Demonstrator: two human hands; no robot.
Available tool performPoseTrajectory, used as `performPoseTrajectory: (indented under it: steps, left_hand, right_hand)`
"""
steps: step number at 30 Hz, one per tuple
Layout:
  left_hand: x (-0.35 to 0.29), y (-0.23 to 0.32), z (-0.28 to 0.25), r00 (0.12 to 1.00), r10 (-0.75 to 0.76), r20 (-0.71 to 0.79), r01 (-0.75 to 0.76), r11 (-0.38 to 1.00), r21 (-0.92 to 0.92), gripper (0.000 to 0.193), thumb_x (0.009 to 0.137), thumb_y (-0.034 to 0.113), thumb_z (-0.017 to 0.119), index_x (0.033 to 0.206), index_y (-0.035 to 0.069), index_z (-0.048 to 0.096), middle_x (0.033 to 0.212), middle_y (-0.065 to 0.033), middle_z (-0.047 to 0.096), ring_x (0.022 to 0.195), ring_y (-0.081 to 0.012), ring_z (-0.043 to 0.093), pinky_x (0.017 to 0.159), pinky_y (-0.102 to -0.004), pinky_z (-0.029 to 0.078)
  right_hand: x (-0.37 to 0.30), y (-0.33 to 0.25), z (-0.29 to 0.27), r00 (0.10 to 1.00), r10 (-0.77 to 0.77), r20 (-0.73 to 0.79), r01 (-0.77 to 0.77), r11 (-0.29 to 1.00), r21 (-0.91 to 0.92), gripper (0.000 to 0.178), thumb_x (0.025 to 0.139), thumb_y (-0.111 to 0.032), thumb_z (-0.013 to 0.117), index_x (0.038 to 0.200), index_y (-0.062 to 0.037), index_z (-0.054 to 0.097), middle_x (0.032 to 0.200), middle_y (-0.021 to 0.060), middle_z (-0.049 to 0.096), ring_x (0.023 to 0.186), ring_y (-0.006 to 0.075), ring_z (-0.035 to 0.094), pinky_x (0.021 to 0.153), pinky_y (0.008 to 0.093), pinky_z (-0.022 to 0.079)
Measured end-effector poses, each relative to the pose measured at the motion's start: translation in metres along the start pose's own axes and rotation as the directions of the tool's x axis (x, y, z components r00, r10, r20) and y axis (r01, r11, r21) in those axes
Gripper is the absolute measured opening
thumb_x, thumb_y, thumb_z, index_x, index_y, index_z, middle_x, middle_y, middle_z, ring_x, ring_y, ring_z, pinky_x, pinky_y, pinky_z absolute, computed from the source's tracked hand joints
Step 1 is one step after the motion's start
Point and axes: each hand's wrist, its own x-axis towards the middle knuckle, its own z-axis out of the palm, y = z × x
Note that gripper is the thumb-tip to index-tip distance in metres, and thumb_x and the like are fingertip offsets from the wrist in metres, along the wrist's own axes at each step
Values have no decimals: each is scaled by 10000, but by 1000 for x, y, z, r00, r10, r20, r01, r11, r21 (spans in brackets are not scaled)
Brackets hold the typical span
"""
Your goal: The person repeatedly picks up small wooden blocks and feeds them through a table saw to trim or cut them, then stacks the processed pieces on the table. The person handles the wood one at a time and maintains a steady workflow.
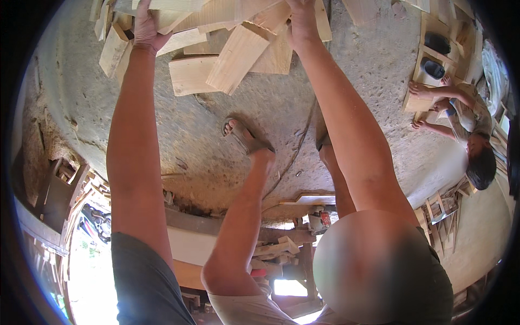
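Head view shows left hand [147, 27], thumb splayed, and right hand [302, 24] at pale oblong wooden blocks [237, 58], grips unclear.

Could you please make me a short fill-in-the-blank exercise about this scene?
1. The left hand is at a jumble of pale blocks made of ____.
2. The right hand reaches the ____ edge of the picture.
3. The co-worker with dark hair is near the ____ edge of the picture.

Missing words: wood; top; right.
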Motion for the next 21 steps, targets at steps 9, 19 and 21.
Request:
performPoseTrajectory:
  steps: [9,19,21]
  left_hand:
    - [-15,-26,46,954,255,160,-246,966,-74,601,951,510,655,1382,97,588,1296,-64,686,1171,-242,663,1014,-430,539]
    - [-215,-72,35,915,206,-347,-195,978,67,624,1027,502,461,1406,8,487,1242,-177,644,1056,-303,706,838,-462,646]
    - [-289,-84,38,880,219,-422,-174,974,144,552,1052,436,485,1362,-21,492,1180,-164,654,961,-262,722,767,-406,661]
  right_hand:
    - [1,2,-16,979,67,190,-103,978,184,604,891,-289,802,1388,-123,502,1168,66,634,1054,220,665,846,408,610]
    - [-158,-108,-25,990,141,20,-137,982,-127,642,825,-180,791,1371,-45,481,1183,73,618,1065,202,658,933,371,558]
    - [-213,-157,-22,969,246,-28,-247,950,-192,672,819,-167,792,1391,-30,467,1213,79,614,1075,196,656,932,362,561]
